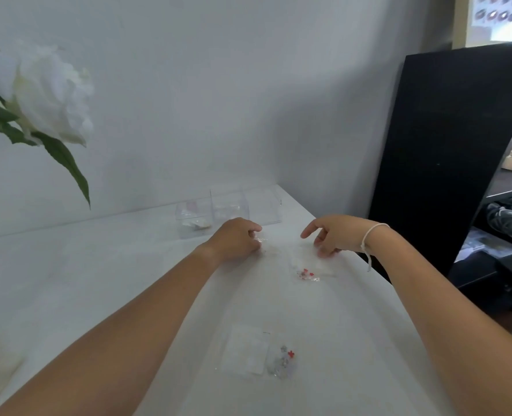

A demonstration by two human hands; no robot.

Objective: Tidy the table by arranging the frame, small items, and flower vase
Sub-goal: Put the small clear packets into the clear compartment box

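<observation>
Lying flat on the white table [99, 280], a clear packet [307, 265] with red bits at its near end sat just under my right hand [332, 235]; its long axis ran roughly away from me, red end pointing toward me. I saw the right fingers [323, 250] loosely spread and curled down, tips touching or just above the packet's far part; grip not closed, contact hard to confirm. My left hand [236, 238] was curled nearly closed, fingertips pinching a small clear glinting piece [259, 238] against the table; what the piece was, I couldn't tell.

A second clear packet [260, 351] lay nearer me, well apart from both hands, flat, long axis running left-right, red and grey bits at its right end.

Beyond the hands, three clear boxes [229, 211] stood in a row against the wall [218, 85], the left one holding something pale. A white flower [48, 91] with green leaves leaned in from the left, head pointing right. A white cord bracelet [368, 238] circled the right wrist. A black shelf unit [434, 145] stood to the right of the table.
</observation>
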